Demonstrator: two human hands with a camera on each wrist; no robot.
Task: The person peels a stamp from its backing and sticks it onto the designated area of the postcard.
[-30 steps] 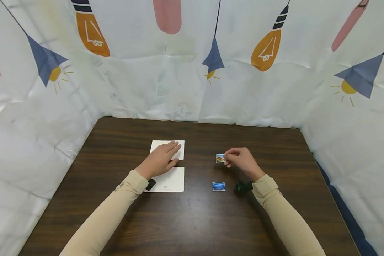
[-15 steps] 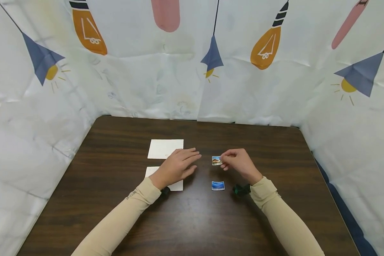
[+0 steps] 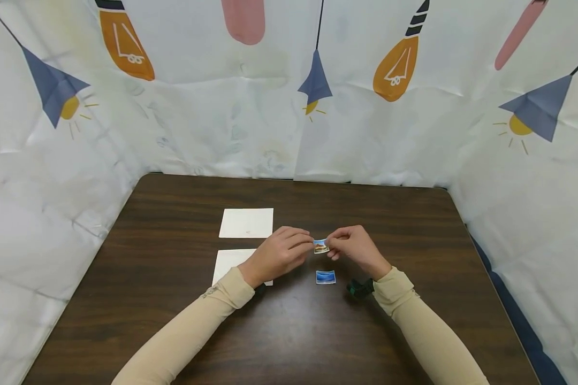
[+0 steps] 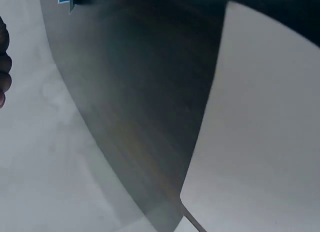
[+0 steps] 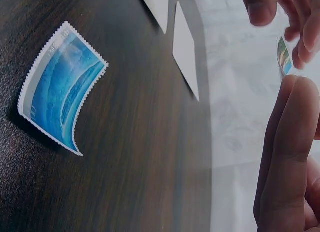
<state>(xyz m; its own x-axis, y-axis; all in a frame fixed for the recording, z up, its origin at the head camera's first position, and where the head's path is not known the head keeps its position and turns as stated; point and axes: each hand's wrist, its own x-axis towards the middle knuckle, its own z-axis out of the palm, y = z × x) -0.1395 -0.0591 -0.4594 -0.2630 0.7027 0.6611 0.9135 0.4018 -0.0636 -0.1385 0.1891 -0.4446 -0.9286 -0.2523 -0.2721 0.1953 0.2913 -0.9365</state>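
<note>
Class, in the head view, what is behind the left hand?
Behind the left hand are the nearer white sheet and the dark table. The hand and sleeve cover part of the sheet's right side, which cannot be seen there.

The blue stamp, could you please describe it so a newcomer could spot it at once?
On the dark brown table, look right of the two white cards in the head view. There lies the small, white-edged blue stamp, nearer the person than the other stamp. Its picture is blue and no hand holds it, while the right hand pinches the other stamp, which shows brown too.
</note>
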